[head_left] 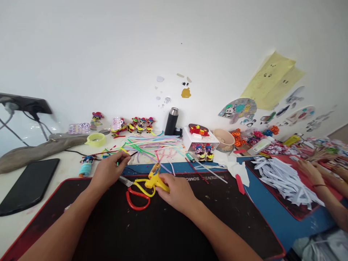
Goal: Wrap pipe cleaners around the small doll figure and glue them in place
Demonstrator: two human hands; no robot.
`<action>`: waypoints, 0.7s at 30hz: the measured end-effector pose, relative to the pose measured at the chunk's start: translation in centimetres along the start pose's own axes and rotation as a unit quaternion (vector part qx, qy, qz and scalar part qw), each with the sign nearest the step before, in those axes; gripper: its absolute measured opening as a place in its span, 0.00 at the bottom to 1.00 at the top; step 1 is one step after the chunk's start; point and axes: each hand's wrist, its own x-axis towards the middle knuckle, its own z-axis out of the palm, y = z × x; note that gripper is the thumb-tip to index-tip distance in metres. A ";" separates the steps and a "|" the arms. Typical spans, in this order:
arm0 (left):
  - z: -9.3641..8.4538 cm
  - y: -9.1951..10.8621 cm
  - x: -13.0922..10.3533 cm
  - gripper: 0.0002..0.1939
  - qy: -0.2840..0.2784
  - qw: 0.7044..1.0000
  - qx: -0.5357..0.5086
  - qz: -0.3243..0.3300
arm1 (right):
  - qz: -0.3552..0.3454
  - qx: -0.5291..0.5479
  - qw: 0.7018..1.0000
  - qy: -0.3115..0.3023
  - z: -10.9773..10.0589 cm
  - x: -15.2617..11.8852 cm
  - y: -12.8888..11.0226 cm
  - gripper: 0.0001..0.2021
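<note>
My right hand [178,192] is wrapped round the handle of a yellow hot glue gun [154,178], held above the black mat. My left hand [111,168] is closed, thumb and forefinger pinching a short, thin black piece [134,153] that looks like a pipe cleaner. Between my hands lie scissors [138,206] with one red and one yellow handle loop; their blades point toward my left hand. A small doll wrapped in turquoise [86,167] lies to the left of that hand. Loose coloured pipe cleaners [157,143] are spread behind both hands.
Small finished dolls [141,125] stand along the wall, near a black thermos [172,122] and a white box [187,141]. A phone-like black slab [29,185] and yellow tape roll [96,140] are at left. At right, another person's hands [310,172] are beside white paper strips [285,181].
</note>
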 end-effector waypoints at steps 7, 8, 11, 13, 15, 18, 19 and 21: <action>0.1 0.1 0.1 0.19 -0.015 1.000 -0.004 0.007 | 0.101 -0.059 0.993 0.002 -3.0 -1.9 3.5 0.17; 0.1 0.1 0.1 0.18 -0.017 1.000 -0.002 0.008 | 0.109 -0.066 0.992 0.000 -3.1 -2.1 3.9 0.17; 0.2 -0.2 0.1 0.19 -0.019 1.000 0.004 0.012 | 0.111 -0.089 0.990 -0.008 -3.1 -2.5 5.0 0.16; 0.2 -0.4 0.1 0.19 -0.018 1.000 0.002 0.012 | 0.111 -0.107 0.988 -0.017 -3.1 -2.5 5.7 0.17; 0.3 -0.5 0.2 0.19 -0.013 1.000 -0.001 0.014 | 0.113 -0.128 0.985 -0.030 -3.2 -2.3 6.3 0.18; 0.3 -0.6 0.2 0.18 -0.004 1.000 -0.003 0.017 | 0.103 -0.152 0.982 -0.045 -3.5 -2.1 7.0 0.19; 0.3 -0.6 0.2 0.18 -0.001 1.000 -0.003 0.018 | 0.095 -0.155 0.982 -0.048 -3.6 -2.2 7.2 0.19; 0.2 -0.5 0.2 0.18 0.003 1.000 -0.003 0.020 | 0.079 -0.161 0.983 -0.048 -3.6 -2.3 7.5 0.20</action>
